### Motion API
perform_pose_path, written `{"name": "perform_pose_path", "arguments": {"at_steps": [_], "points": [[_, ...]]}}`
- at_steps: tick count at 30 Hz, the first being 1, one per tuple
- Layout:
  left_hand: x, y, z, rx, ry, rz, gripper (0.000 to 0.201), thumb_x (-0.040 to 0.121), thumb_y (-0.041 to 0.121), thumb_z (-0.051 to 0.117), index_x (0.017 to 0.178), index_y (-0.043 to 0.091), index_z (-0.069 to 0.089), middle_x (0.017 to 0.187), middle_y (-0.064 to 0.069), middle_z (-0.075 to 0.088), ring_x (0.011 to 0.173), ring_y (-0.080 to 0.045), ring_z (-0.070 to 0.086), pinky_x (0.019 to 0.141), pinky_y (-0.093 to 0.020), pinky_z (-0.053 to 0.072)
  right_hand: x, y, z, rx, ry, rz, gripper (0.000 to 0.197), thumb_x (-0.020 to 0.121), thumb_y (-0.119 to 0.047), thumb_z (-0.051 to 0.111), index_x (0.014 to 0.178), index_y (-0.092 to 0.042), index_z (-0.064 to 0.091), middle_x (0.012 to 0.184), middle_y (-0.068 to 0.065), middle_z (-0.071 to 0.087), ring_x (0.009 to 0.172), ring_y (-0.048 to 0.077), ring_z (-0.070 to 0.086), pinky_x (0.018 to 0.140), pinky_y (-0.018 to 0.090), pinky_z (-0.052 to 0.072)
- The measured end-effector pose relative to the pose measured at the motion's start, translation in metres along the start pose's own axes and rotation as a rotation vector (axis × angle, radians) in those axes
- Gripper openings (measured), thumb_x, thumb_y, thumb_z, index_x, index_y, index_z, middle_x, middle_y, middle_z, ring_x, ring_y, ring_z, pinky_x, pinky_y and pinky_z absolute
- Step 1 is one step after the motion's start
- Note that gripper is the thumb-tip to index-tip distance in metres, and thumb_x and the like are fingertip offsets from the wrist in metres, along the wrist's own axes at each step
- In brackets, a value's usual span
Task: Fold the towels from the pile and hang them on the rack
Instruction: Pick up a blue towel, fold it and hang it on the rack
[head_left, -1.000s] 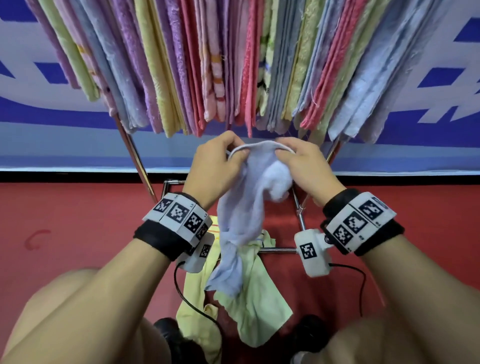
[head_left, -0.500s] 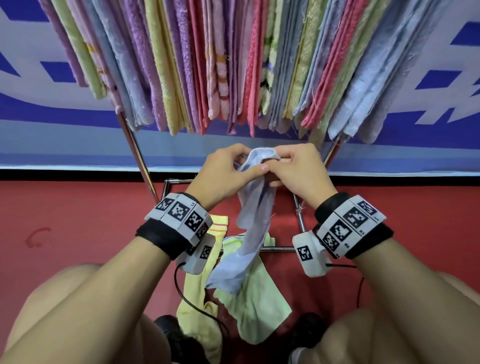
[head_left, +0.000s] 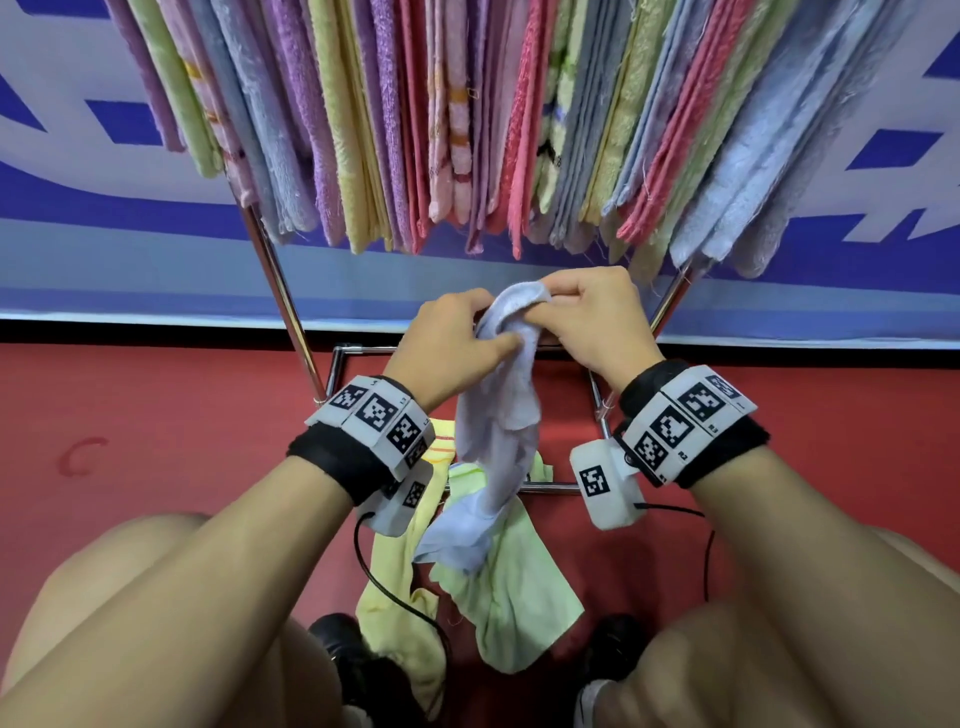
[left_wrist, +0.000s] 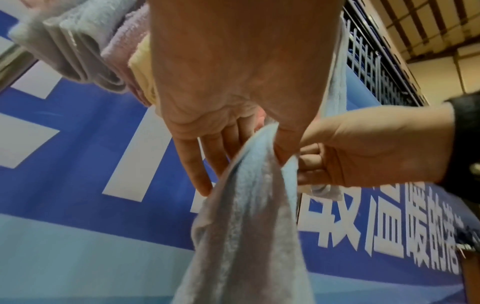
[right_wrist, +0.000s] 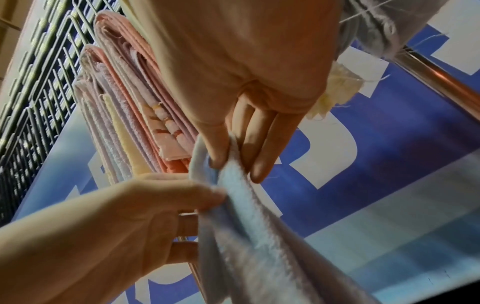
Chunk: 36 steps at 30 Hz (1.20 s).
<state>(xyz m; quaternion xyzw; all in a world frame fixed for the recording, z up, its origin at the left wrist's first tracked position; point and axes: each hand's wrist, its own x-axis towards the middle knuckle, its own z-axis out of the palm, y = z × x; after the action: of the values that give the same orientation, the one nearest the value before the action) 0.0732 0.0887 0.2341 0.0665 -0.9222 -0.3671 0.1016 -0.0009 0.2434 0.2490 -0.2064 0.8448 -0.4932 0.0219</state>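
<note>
Below the loaded rack (head_left: 291, 317), my left hand (head_left: 441, 345) and right hand (head_left: 597, 322) pinch the top edge of a pale blue towel (head_left: 498, 441); it hangs bunched and twisted over a green towel (head_left: 514, 613) on the floor.

The pale blue towel (head_left: 501, 410) no longer spreads as a loop between the hands; its top edge is now gathered into one bunch, and the cloth hangs below as a narrower twisted strip. The left hand (head_left: 448, 347) and right hand (head_left: 592, 319) have closed together until they almost touch, both pinching that bunch, slightly higher than a second ago
</note>
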Motion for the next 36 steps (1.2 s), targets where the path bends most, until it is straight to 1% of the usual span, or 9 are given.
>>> {"name": "perform_pose_path", "arguments": {"at_steps": [6,10,13,16,21,24,29,32,36], "points": [[0.005,-0.012,-0.02,-0.116,0.053,-0.048,0.011,0.091,0.023,0.066,0.081,0.021,0.07,0.076,0.002,0.071,0.07,-0.008,0.059,0.064,-0.021,0.041,0.004,-0.004,-0.02,0.103,-0.199,-0.081,0.026,0.089,0.009,0.065,0.11,-0.002,0.077,0.104,0.011,0.078,0.09,0.002,0.072,0.077,0.019,0.057],[0.007,-0.011,-0.022,-0.177,0.127,-0.027,0.013,0.092,0.027,0.069,0.08,0.022,0.066,0.075,0.004,0.069,0.068,-0.003,0.058,0.062,-0.015,0.04,-0.003,-0.001,-0.023,0.213,-0.268,0.04,0.021,0.087,-0.004,0.079,0.106,0.003,0.075,0.099,0.018,0.078,0.09,0.013,0.072,0.084,0.032,0.059],[0.003,-0.01,-0.022,-0.164,0.123,-0.007,0.023,0.089,0.037,0.073,0.076,0.02,0.066,0.069,0.004,0.066,0.065,-0.008,0.056,0.06,-0.021,0.04,-0.006,0.004,-0.015,0.181,-0.252,-0.015,0.032,0.085,-0.021,0.084,0.09,0.008,0.072,0.077,0.013,0.07,0.073,0.009,0.059,0.068,0.027,0.049],[0.002,-0.009,-0.025,-0.188,0.14,-0.006,0.036,0.079,0.044,0.081,0.066,0.015,0.062,0.058,0.005,0.055,0.054,-0.003,0.044,0.052,-0.016,0.033,0.0,0.004,-0.025,0.086,-0.239,-0.089,0.016,0.089,-0.014,0.079,0.094,0.001,0.079,0.077,0.001,0.072,0.071,0.002,0.057,0.068,0.021,0.047],[0.001,-0.009,-0.035,-0.222,-0.191,0.05,0.009,0.084,0.016,0.08,0.087,0.014,0.071,0.079,-0.003,0.073,0.067,-0.001,0.059,0.068,-0.021,0.05,0.004,0.007,-0.047,0.142,-0.341,-0.013,0.03,0.089,0.011,0.064,0.114,-0.003,0.076,0.104,0.015,0.077,0.092,0.015,0.069,0.086,0.03,0.057],[0.002,-0.017,-0.033,-0.164,-0.117,0.044,0.009,0.089,0.01,0.073,0.087,0.019,0.071,0.08,0.002,0.071,0.071,-0.004,0.06,0.072,-0.025,0.05,0.0,0.011,-0.041,0.203,-0.388,0.099,0.031,0.092,0.008,0.062,0.12,-0.001,0.071,0.113,0.027,0.073,0.097,0.021,0.067,0.093,0.042,0.056],[0.004,-0.018,-0.027,-0.139,-0.02,0.035,0.018,0.09,0.024,0.074,0.076,0.027,0.063,0.076,0.004,0.069,0.072,-0.006,0.06,0.072,-0.025,0.047,-0.009,0.011,-0.022,0.038,-0.296,0.009,0.023,0.082,-0.021,0.087,0.097,-0.005,0.079,0.084,0.001,0.077,0.075,0.002,0.065,0.071,0.018,0.052],[0.002,-0.014,-0.03,-0.053,-0.013,0.001,0.028,0.087,0.039,0.075,0.069,0.022,0.061,0.064,0.008,0.06,0.062,-0.001,0.051,0.056,-0.011,0.036,0.0,0.013,-0.034,0.013,-0.264,-0.018,0.015,0.086,-0.012,0.081,0.1,-0.006,0.08,0.085,0.003,0.078,0.074,0.001,0.063,0.072,0.018,0.05],[0.002,-0.013,-0.034,-0.127,-0.054,0.017,0.03,0.08,0.04,0.081,0.074,0.013,0.07,0.067,0.003,0.066,0.06,-0.001,0.052,0.057,-0.015,0.04,0.004,0.016,-0.048,-0.013,-0.339,-0.009,0.023,0.09,0.004,0.071,0.109,-0.006,0.078,0.079,-0.007,0.076,0.073,-0.003,0.065,0.072,0.014,0.051]]}}
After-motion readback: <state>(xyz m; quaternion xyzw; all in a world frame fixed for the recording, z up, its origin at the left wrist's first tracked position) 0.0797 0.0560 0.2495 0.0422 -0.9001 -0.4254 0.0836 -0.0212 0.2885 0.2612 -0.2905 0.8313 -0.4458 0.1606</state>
